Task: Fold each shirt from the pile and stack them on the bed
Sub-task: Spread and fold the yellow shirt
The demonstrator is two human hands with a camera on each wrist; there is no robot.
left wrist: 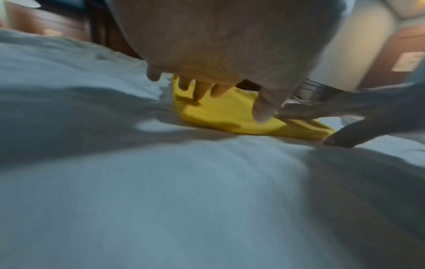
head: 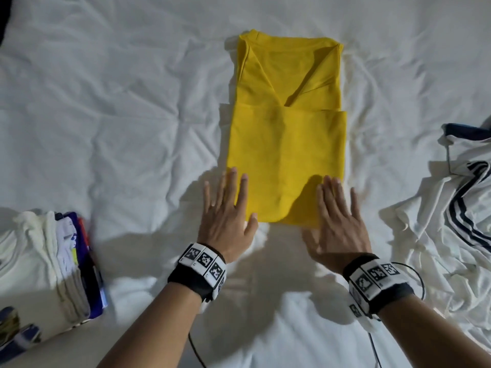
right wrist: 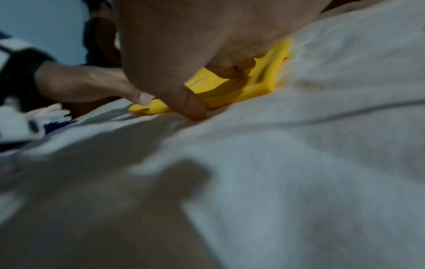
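At the middle of the bed (head: 106,107), from about 12 o'clock down to the centre of the head view, lies our yellow shirt (head: 287,144), folded into a long panel with its lower part doubled up over the upper part and the collar end farthest from us. We have both hands at its near edge. Our left hand (head: 225,216) lies flat at the shirt's 7 o'clock corner, fingers straight and spread; 2 fingertips and the thumb rest on the yellow cloth, the other fingers on the sheet just beside it. It grips nothing. Our right hand (head: 340,221) lies flat at the 5 o'clock corner, fingers straight, the inner ones on the cloth and the outer ones over the sheet; it also holds nothing. In the left wrist view the fingers (left wrist: 202,91) point down onto the shirt (left wrist: 220,112). In the right wrist view the thumb (right wrist: 190,107) touches the sheet at the shirt's (right wrist: 260,85) edge, though blur hides the finer contact.

At 8 o'clock sits the stack (head: 39,261) of folded shirts, white on top with blue and purple edges showing. At 4 o'clock lies the pile (head: 451,208), a crumpled white shirt with dark stripes.
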